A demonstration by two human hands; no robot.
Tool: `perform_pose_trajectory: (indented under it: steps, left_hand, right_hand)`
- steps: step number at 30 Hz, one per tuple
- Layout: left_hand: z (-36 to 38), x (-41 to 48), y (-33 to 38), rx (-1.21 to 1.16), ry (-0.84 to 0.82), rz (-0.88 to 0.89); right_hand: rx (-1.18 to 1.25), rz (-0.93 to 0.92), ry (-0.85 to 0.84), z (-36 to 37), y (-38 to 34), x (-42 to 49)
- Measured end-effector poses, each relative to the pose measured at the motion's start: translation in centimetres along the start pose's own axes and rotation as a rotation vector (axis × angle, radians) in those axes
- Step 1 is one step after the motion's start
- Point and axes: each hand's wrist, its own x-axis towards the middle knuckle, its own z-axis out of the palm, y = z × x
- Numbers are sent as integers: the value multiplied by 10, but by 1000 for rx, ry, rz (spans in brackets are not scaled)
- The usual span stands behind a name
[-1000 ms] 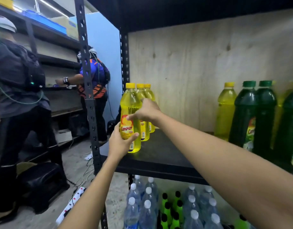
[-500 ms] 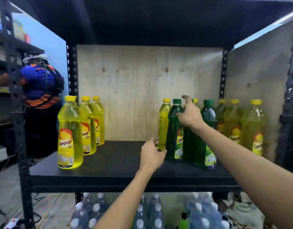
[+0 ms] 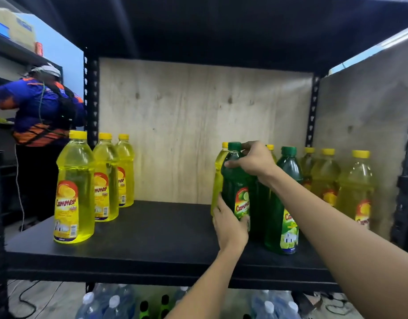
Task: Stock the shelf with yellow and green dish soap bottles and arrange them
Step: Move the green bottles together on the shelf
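Green bottle gripped by both hands: left low, right high.

Wide bare stretch of black shelf open between the row of three yellow bottles at the left and the mixed cluster at the right. Blocked behind by the plywood back panel, overhead by the dark upper shelf. Right side crowded: green bottle gripped by left hand low and right hand at the shoulder, second green bottle just beside, yellow bottles packed behind toward the side panel, gaps probably too narrow for fingers. Front edge clear at centre.
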Motion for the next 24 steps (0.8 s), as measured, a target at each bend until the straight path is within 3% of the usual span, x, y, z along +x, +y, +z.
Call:
perform_pose_trajectory:
  steps: [4, 10, 16, 24]
  left_hand:
    - [-22, -1, -13, -63, -48, 77]
    - [-101, 58, -37, -89, -153, 230]
    - [-160, 153, -91, 59, -193, 124]
    - [-160, 206, -133, -45, -219, 80]
  right_hand:
    - [4, -137, -155, 4, -17, -25]
    - [3, -258, 50, 62, -43, -8]
    - [111, -203, 95, 153, -55, 37]
    - [41, -157, 100, 224, -52, 99]
